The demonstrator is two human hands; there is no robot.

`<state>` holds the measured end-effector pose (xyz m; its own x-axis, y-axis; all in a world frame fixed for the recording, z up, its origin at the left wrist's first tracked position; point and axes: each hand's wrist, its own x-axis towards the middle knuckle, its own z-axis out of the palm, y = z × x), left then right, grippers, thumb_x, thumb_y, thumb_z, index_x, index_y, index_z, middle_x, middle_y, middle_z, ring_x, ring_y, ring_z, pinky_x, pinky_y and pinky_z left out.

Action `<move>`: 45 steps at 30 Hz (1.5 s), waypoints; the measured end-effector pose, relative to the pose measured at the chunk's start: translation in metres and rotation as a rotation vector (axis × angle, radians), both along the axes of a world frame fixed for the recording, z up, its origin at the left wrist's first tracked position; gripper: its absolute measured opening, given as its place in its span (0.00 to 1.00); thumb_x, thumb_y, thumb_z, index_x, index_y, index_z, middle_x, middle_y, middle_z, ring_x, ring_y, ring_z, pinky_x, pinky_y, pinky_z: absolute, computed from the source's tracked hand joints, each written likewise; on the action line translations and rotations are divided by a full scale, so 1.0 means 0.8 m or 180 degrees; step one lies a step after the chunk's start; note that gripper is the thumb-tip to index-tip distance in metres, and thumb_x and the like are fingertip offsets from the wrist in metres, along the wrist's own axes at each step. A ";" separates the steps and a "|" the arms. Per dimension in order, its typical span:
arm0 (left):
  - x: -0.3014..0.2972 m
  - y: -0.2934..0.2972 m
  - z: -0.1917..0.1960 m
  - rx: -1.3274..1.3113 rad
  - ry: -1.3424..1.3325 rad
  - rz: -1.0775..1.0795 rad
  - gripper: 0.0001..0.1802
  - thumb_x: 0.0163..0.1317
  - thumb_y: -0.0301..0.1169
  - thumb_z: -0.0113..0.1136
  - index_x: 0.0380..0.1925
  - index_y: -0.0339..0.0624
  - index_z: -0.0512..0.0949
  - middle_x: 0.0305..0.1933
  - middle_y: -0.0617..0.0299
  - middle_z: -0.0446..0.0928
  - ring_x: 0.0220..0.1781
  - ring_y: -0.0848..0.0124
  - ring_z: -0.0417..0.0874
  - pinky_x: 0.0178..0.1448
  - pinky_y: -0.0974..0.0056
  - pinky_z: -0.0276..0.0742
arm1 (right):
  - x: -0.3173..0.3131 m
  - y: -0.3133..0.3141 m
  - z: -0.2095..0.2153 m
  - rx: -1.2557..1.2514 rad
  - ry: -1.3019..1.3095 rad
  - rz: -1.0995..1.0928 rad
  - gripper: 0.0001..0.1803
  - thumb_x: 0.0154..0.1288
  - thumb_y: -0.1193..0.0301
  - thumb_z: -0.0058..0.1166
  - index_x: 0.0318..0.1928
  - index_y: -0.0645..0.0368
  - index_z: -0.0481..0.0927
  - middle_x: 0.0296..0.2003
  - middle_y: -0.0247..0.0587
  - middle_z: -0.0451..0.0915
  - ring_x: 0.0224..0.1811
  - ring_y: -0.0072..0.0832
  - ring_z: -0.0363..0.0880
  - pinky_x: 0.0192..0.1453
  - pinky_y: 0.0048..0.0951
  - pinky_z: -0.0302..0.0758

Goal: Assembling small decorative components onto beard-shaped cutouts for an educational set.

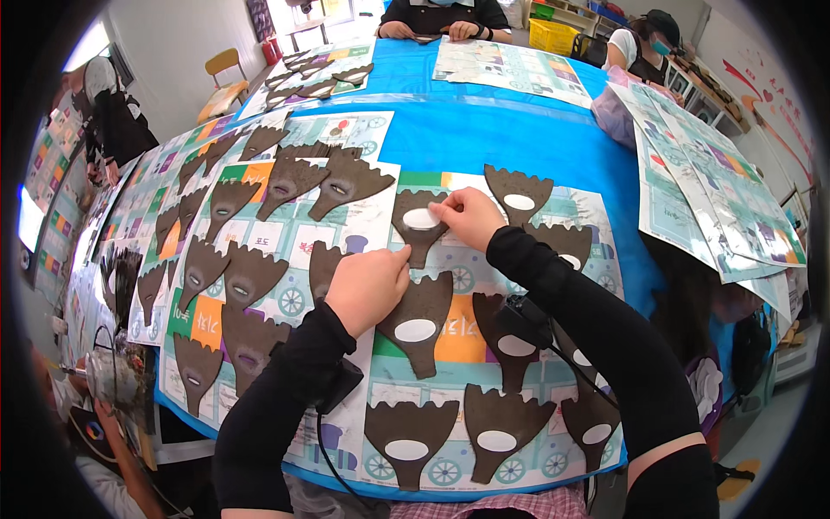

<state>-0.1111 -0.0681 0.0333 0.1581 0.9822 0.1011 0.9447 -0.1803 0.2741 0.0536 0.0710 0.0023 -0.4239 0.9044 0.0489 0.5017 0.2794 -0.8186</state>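
Note:
Dark brown hand-shaped cut-outs lie in rows on colourful printed sheets (380,216) over a blue table (484,130). My right hand (469,216) presses a white oval sticker (421,219) onto one cut-out (419,233) at the middle of the table. My left hand (367,285) rests on the lower edge of that same cut-out, fingers curled, beside another cut-out (420,322) that bears a white oval. Both forearms are in black sleeves. Several cut-outs to the right and near me carry white ovals; those to the left carry none.
Another person's hands (424,30) work at the far end of the table. A second person (640,48) sits at the far right. Loose printed sheets (718,199) overhang the right edge. A yellow crate (553,36) stands behind. A chair (226,67) is at the back left.

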 end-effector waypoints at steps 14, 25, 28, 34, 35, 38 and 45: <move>-0.006 -0.007 -0.004 -0.0036 0.0139 -0.0111 0.18 0.64 0.32 0.49 0.52 0.39 0.75 0.26 0.51 0.78 0.28 0.55 0.81 0.33 0.54 0.75 | -0.007 -0.003 -0.023 0.0612 -0.0406 -0.0069 0.18 0.57 0.57 0.62 0.21 0.59 0.81 0.38 0.49 0.74 0.47 0.42 0.72 0.52 0.39 0.70; -0.009 0.022 0.005 0.0199 0.0339 -0.0295 0.22 0.67 0.40 0.50 0.58 0.41 0.71 0.25 0.52 0.79 0.28 0.54 0.81 0.32 0.53 0.74 | -0.011 -0.007 -0.021 0.0832 -0.0511 -0.0111 0.16 0.54 0.59 0.63 0.19 0.56 0.83 0.39 0.49 0.75 0.47 0.43 0.72 0.53 0.40 0.71; -0.007 0.034 -0.002 0.0017 0.0635 -0.0421 0.23 0.67 0.41 0.50 0.58 0.41 0.70 0.22 0.53 0.78 0.26 0.54 0.81 0.31 0.52 0.73 | -0.009 -0.005 -0.022 0.0866 -0.0527 -0.0099 0.15 0.52 0.59 0.64 0.19 0.55 0.83 0.39 0.49 0.75 0.47 0.44 0.73 0.52 0.41 0.72; -0.005 0.039 -0.002 -0.0028 0.0973 -0.0361 0.20 0.67 0.41 0.50 0.54 0.41 0.72 0.21 0.54 0.78 0.25 0.55 0.81 0.31 0.53 0.74 | -0.010 -0.011 -0.020 0.0815 -0.0385 -0.0161 0.17 0.50 0.58 0.67 0.23 0.58 0.79 0.38 0.50 0.73 0.45 0.45 0.72 0.49 0.41 0.72; -0.004 0.039 -0.001 -0.0033 0.0977 -0.0366 0.20 0.67 0.41 0.50 0.54 0.41 0.72 0.21 0.54 0.78 0.25 0.55 0.81 0.31 0.53 0.74 | -0.009 -0.011 -0.021 0.0809 -0.0381 -0.0165 0.17 0.50 0.58 0.67 0.23 0.58 0.79 0.38 0.50 0.73 0.45 0.45 0.72 0.49 0.41 0.72; -0.001 0.041 0.002 -0.0069 0.0995 -0.0356 0.19 0.67 0.41 0.50 0.51 0.41 0.74 0.21 0.53 0.78 0.25 0.54 0.81 0.32 0.52 0.74 | -0.012 -0.005 -0.026 0.0746 -0.0477 -0.0171 0.21 0.47 0.56 0.68 0.25 0.60 0.76 0.38 0.50 0.72 0.45 0.45 0.71 0.49 0.40 0.71; -0.044 0.019 0.031 0.1178 -0.1023 -0.0101 0.16 0.69 0.37 0.46 0.44 0.41 0.79 0.30 0.47 0.79 0.32 0.53 0.81 0.36 0.56 0.75 | 0.030 -0.013 0.077 0.0029 0.0487 0.0400 0.23 0.62 0.50 0.59 0.30 0.59 0.76 0.26 0.30 0.75 0.28 0.17 0.70 0.33 0.23 0.70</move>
